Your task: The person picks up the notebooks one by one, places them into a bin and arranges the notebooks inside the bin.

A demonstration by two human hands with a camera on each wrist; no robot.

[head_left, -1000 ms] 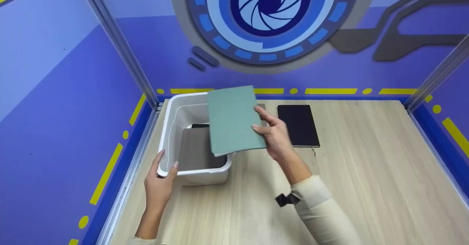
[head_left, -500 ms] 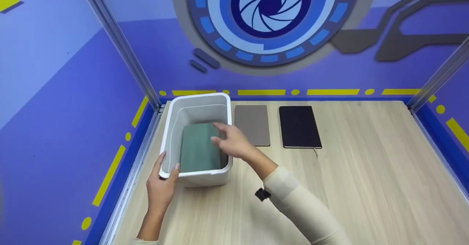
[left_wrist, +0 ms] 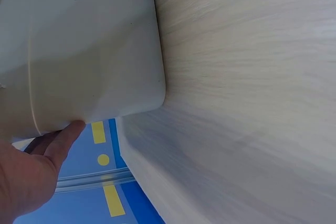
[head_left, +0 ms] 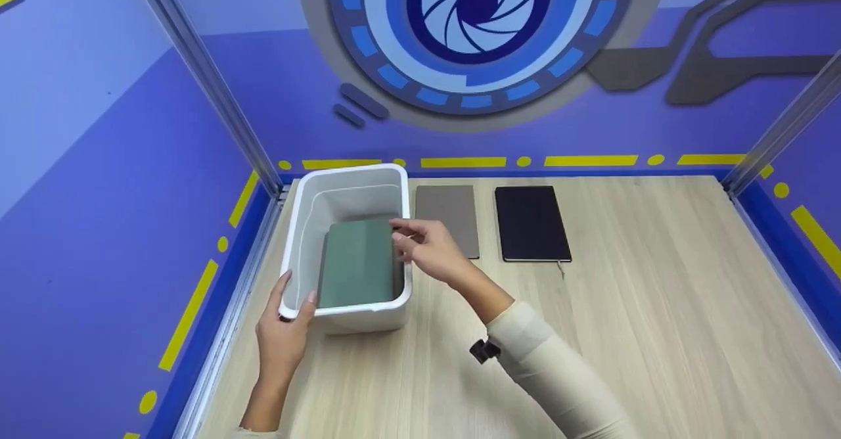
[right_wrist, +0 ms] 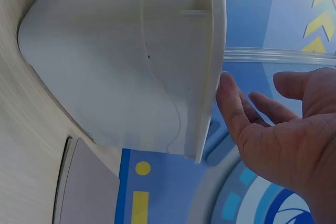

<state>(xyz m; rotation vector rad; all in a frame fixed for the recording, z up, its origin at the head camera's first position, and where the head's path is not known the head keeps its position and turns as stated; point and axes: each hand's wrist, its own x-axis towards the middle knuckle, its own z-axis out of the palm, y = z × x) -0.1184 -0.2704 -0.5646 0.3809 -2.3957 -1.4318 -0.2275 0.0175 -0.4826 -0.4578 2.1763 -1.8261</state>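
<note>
A white plastic bin [head_left: 368, 323] stands on the left of the tabletop. Inside it a green notebook [head_left: 358, 261] lies on top, covering most of what is under it. My left hand [head_left: 282, 340] grips the bin's near left corner, thumb at the near rim and fingers along the left side. Above the right rim hovers my right hand [head_left: 433, 253], fingers loosely bent with nothing held; in the right wrist view its fingertips [right_wrist: 227, 82] are close to the rim, and I cannot tell if they touch. A grey-brown notebook [head_left: 453, 210] lies right of the bin, partly behind that hand.
Farther right lies a black notebook [head_left: 532, 225] with a ribbon marker hanging from its near edge. Blue printed panels [head_left: 591, 137] close off the back and both sides of the wooden tabletop [head_left: 657, 307]. A metal rail [head_left: 223, 340] runs along the left edge.
My right hand has carried the green notebook leftward and down into the bin, let go of it, and drawn back slightly to the right rim. The left hand has stayed at the corner.
</note>
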